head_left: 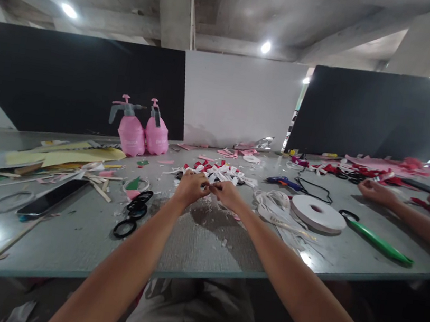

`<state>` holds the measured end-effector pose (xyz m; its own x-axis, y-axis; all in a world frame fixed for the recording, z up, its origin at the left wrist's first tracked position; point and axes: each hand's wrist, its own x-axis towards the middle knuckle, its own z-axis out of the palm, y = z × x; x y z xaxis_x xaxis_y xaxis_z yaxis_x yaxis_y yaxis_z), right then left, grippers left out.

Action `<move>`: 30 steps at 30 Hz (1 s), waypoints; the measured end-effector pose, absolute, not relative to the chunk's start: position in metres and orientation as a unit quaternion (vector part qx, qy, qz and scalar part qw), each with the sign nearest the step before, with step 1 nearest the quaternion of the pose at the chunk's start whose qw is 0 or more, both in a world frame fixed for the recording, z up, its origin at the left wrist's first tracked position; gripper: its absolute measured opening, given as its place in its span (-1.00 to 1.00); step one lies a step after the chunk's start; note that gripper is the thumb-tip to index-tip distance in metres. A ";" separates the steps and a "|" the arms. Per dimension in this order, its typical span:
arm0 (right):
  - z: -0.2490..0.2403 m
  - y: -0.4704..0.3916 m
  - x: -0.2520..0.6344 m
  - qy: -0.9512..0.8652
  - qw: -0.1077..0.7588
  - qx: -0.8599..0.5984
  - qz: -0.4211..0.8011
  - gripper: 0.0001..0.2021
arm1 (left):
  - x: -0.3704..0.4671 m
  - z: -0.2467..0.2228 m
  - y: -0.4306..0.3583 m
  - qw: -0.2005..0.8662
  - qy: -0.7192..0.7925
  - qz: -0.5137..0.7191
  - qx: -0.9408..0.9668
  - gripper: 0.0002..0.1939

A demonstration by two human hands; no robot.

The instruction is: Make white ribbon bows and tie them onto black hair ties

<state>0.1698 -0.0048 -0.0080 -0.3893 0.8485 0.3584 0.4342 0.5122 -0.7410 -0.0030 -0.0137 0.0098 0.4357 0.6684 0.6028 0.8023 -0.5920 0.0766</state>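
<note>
Two hands meet beside a pile of red and white bows

The ribbon bows lie heaped on the grey table, just beyond the person's two hands and in front of the white panel. They are small, with white loops and loose tails over bits of bright red, and some dark parts show at the near edge of the heap. One pale strip at its right side carries dark print, too small to read.

The left hand and the right hand come together at the fingertips on the near side of the heap. The fingers of both are bent and drawn close in a pinch; whether something small is caught between them, I cannot tell. Small white scraps are scattered on the table around and below them.

Two pink spray bottles stand upright at the back left, side by side, with grey and pink pump tops. Their walls hide whatever is inside.

To the right of the hands are a tangle of white ribbon, part of it lettered, and a wide white roll lying flat. Behind these is a blue glue gun with a black cord. Black-handled scissors lie to the left, and farther left a dark phone. At the far right, another person's hand is over the table.
</note>
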 end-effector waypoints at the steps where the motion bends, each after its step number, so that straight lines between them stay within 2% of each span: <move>1: -0.008 -0.005 0.170 -0.784 0.373 -0.409 0.281 -0.62 | -0.003 0.010 -0.014 0.109 -0.438 -0.302 -0.840 -0.87; 11: -0.006 -0.004 0.174 -0.767 0.404 -0.418 0.272 -0.63 | -0.010 0.012 -0.013 0.003 -0.419 -0.348 -0.839 -0.82; 30: -0.004 -0.007 0.174 -0.788 0.368 -0.421 0.257 -0.67 | -0.007 0.010 -0.013 0.055 -0.421 -0.318 -0.847 -0.87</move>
